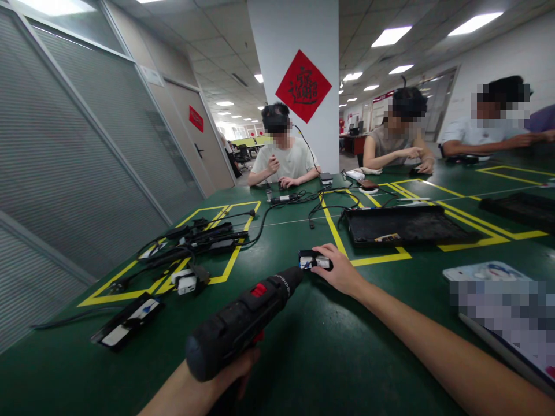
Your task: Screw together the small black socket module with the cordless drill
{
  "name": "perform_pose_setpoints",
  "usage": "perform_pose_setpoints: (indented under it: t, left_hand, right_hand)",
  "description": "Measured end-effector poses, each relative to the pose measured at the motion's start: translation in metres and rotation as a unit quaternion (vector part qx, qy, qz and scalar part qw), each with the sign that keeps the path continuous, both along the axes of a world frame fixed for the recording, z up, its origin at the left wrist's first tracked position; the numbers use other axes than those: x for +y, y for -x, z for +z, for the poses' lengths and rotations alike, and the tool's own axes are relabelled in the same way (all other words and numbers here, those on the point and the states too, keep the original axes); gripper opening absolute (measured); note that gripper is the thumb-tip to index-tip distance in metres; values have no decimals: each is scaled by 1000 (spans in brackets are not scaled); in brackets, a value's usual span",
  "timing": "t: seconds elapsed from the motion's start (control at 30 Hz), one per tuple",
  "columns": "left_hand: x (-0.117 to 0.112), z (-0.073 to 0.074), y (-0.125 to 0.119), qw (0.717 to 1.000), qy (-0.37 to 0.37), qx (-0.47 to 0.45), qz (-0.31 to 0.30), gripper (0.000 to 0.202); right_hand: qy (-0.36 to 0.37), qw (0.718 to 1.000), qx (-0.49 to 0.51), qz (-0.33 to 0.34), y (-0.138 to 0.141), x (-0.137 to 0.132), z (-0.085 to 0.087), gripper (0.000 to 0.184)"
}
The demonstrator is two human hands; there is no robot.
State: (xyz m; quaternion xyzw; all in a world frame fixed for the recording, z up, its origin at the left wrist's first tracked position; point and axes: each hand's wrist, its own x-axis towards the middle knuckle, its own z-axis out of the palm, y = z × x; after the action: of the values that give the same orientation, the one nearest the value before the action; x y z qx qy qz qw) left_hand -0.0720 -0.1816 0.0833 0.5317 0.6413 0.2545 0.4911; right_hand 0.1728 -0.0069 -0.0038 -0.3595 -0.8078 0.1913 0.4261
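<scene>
1. Two things are held by the person: the drill, in the lower centre of the frame, and the box, at the middle, slightly to the right.
2. The left hand is closed around the drill's grip; most of its fingers are hidden below.
3. The right hand pinches the box between thumb and fingers.
4. The drill points to the box's left end; whether they touch, one cannot tell.
5. Another box lies at lower left, near the cables.
</scene>
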Motion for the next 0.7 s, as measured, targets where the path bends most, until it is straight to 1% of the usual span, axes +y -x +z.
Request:
perform_pose_setpoints:
  t: [0.07,0.23,0.3,0.47,0.7]
  left_hand:
    - [0,2,-2,1000,4,1,2,49]
    - [0,21,-9,1000,9,14,0,44]
    - [-1,26,-11,1000,0,22,5,44]
    - [-2,26,-11,999,-2,34,-10,39]
    - [-2,28,-11,999,-4,39,-13,38]
  right_hand:
    - [1,1000,0,1,0,0,1,37]
    - [-2,1000,2,1,0,0,-1,37]
    - [-4,1000,3,0,0,1,-2,36]
    - [-4,1000,2,0,0,2,-3,37]
    - [0,1000,0,0,0,0,-1,37]
